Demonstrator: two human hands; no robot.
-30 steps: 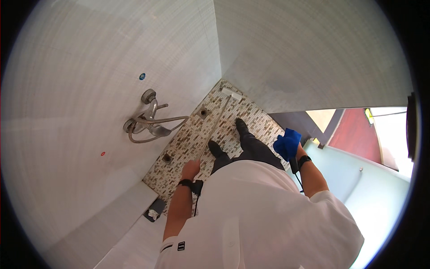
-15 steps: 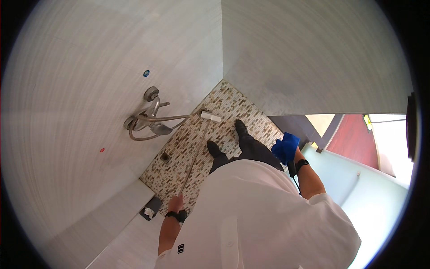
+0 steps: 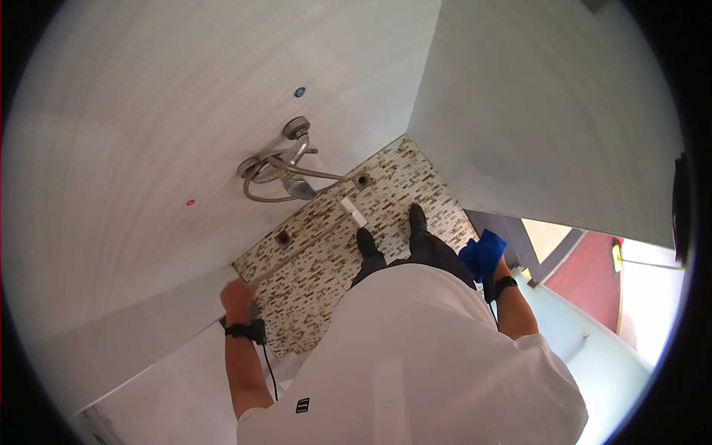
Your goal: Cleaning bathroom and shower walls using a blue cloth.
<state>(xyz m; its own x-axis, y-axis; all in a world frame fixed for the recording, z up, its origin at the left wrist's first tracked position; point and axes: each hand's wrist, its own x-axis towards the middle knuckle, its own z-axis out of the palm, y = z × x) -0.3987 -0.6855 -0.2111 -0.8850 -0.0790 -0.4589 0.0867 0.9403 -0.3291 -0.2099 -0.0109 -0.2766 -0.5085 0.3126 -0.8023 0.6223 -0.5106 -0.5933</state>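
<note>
My left hand (image 3: 237,295) is closed round the upper end of a long thin pole, left of my body. This pole slants across the mosaic-tiled floor (image 3: 400,170) to a white bar-shaped head (image 3: 354,212), making a long-handled floor brush or squeegee; its underside is hidden. The head lies just beyond my left shoe (image 3: 366,242). At my right side, my right hand (image 3: 502,267) grips a bunched blue cloth (image 3: 483,254), which covers most of the fingers.
A shower mixer (image 3: 295,156) with a looped hose (image 3: 259,199) juts from the left wall. Two drains, one by the wall (image 3: 362,179) and one further left (image 3: 282,237), sit in the floor. A glass panel (image 3: 564,304) stands at my right, near a doorway.
My left hand has swung out to the left with the pole. The white head has turned and come nearer my left shoe. My right hand still holds the blue cloth; the view has shifted.
</note>
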